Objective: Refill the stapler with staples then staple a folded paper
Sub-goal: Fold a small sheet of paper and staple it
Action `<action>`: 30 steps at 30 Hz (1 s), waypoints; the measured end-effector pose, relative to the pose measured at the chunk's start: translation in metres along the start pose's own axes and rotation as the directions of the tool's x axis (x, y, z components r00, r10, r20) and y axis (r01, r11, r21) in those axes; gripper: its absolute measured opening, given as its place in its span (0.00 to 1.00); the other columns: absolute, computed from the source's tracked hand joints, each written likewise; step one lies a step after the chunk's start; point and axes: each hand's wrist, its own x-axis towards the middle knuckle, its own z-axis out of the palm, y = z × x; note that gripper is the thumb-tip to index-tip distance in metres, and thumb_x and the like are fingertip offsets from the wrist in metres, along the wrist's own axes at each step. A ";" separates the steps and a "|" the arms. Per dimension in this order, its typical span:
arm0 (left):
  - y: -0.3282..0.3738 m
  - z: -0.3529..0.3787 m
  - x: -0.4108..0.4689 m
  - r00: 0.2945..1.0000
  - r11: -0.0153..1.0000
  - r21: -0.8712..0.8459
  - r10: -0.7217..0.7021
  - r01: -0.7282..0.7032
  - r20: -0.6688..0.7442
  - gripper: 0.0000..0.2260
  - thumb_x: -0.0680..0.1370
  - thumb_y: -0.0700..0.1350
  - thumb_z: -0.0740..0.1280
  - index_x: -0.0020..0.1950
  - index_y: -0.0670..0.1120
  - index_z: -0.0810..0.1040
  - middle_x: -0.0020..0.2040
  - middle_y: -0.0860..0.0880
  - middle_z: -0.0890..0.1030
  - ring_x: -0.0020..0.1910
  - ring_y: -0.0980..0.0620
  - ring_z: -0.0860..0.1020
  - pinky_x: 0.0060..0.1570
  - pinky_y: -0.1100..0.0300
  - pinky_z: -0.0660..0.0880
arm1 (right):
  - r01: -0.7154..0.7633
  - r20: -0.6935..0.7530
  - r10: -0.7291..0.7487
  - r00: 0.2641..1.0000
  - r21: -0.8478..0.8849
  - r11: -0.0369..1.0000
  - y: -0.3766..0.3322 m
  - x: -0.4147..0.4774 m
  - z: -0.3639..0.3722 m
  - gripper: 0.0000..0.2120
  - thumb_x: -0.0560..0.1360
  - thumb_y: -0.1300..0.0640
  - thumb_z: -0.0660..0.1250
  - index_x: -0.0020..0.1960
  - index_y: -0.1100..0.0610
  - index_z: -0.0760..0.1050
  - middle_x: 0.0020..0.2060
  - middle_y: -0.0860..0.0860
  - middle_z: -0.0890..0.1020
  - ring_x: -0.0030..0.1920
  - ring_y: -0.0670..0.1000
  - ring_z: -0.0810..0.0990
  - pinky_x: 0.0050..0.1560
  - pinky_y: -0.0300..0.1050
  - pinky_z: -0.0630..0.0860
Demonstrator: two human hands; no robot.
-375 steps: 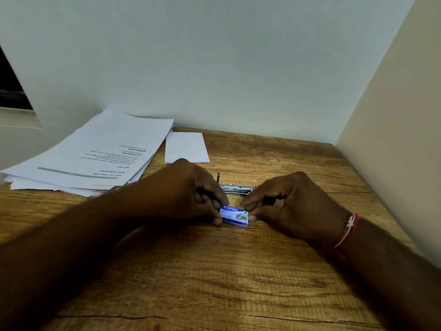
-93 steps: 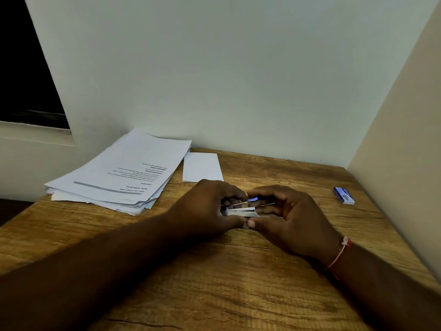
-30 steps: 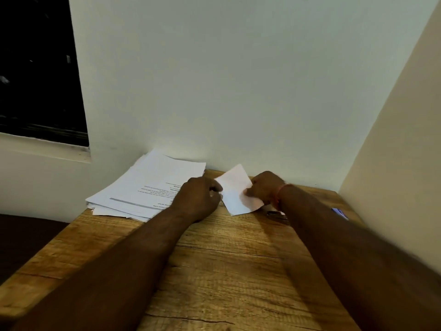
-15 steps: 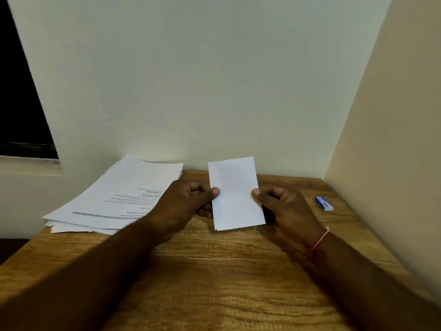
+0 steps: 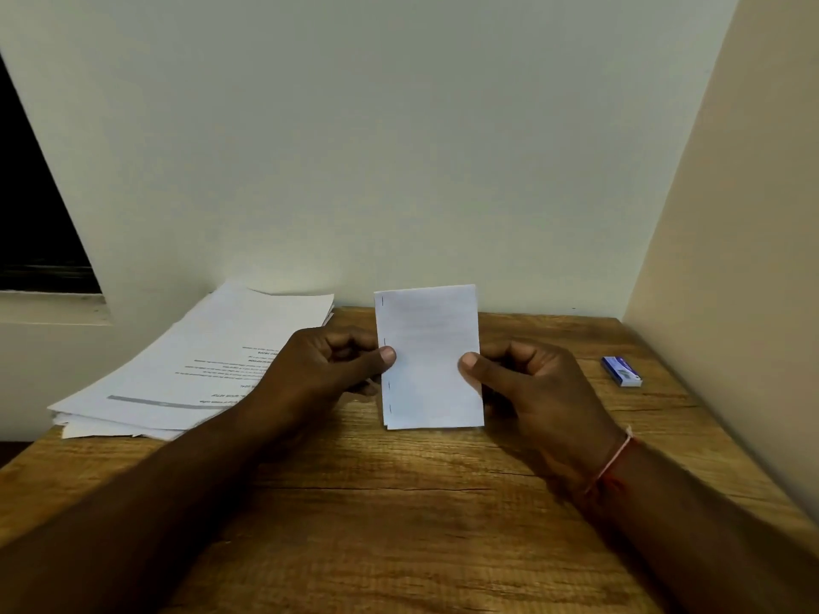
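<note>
Paper: 1 folded white sheet [image 5: 429, 356], held upright at table centre, btw both hands; bottom edge close to tabletop, can't tell if touching.
Marks: 4 short dark dashes [image 5: 382, 300] in a line down paper's L edge; look like staples, too small to be sure.
L hand: 1 [image 5: 328, 370], grasping paper's L edge; thumb tip on front face, fingers curled behind.
R hand: 1 [image 5: 527, 383], grasping paper's R edge the same way; thumb in front, fingers curled behind.
Thread: 1 red-pink band [image 5: 614, 463] round R wrist.
Box: 1 small blue-white box [image 5: 621, 370], flat on table far R, well apart from paper, near R wall.
Stack: 1 pile of printed sheets [image 5: 199, 365], far L on table, partly behind L hand; no. of sheets can't tell; top sheet has text lines + 1 grey bar.
Table: 1 [image 5: 399, 502], wood grain, set in corner of 2 walls.
Window: 1 dark opening [image 5: 31, 214], upper L.
</note>
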 end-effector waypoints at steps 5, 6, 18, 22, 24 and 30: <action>0.004 0.000 -0.003 0.991 0.991 0.094 0.101 -0.093 -0.083 0.04 0.81 0.45 0.77 0.48 0.49 0.91 0.38 0.50 0.88 0.32 0.52 0.80 0.38 0.56 0.82 | 0.144 -0.014 -0.147 0.989 -0.130 0.981 -0.008 -0.002 -0.005 0.08 0.78 0.59 0.77 0.55 0.60 0.89 0.40 0.68 0.84 0.27 0.47 0.77 0.29 0.39 0.76; 0.006 0.000 -0.004 0.993 0.994 0.069 0.087 -0.081 -0.080 0.05 0.82 0.46 0.76 0.48 0.48 0.90 0.37 0.47 0.87 0.31 0.49 0.80 0.37 0.54 0.81 | 0.153 0.005 -0.153 0.988 -0.132 0.979 -0.008 -0.001 -0.005 0.07 0.78 0.57 0.77 0.55 0.58 0.90 0.38 0.68 0.82 0.28 0.49 0.76 0.29 0.43 0.75; 0.012 0.016 -0.014 0.999 0.985 -0.168 0.035 -0.038 -0.018 0.13 0.84 0.43 0.72 0.61 0.32 0.81 0.55 0.38 0.91 0.56 0.39 0.90 0.59 0.45 0.87 | 0.137 0.004 -0.137 0.991 -0.001 0.991 -0.004 -0.008 0.008 0.13 0.78 0.58 0.77 0.59 0.63 0.86 0.51 0.61 0.90 0.49 0.59 0.91 0.50 0.54 0.88; 0.014 0.021 -0.016 0.998 0.982 -0.179 0.057 -0.061 -0.027 0.06 0.83 0.40 0.73 0.53 0.36 0.83 0.53 0.37 0.90 0.57 0.40 0.91 0.59 0.48 0.88 | 0.155 -0.005 -0.154 0.988 0.008 0.988 -0.003 -0.008 0.009 0.14 0.76 0.55 0.77 0.56 0.64 0.87 0.50 0.62 0.90 0.53 0.62 0.90 0.56 0.60 0.88; 0.015 0.022 -0.017 0.996 0.983 -0.166 0.074 -0.082 -0.055 0.08 0.83 0.40 0.74 0.51 0.35 0.84 0.52 0.38 0.91 0.56 0.41 0.91 0.58 0.50 0.88 | 0.170 -0.021 -0.171 0.985 -0.020 0.985 -0.003 -0.008 0.010 0.12 0.78 0.55 0.77 0.55 0.64 0.87 0.48 0.61 0.91 0.53 0.64 0.90 0.57 0.60 0.88; 0.018 0.020 -0.017 0.986 0.990 -0.077 0.112 -0.122 -0.124 0.08 0.80 0.43 0.77 0.51 0.39 0.90 0.49 0.41 0.91 0.51 0.42 0.91 0.60 0.50 0.87 | 0.236 -0.047 -0.239 0.970 -0.064 0.970 -0.007 -0.009 0.009 0.09 0.77 0.58 0.78 0.50 0.65 0.88 0.46 0.58 0.91 0.50 0.58 0.91 0.52 0.50 0.89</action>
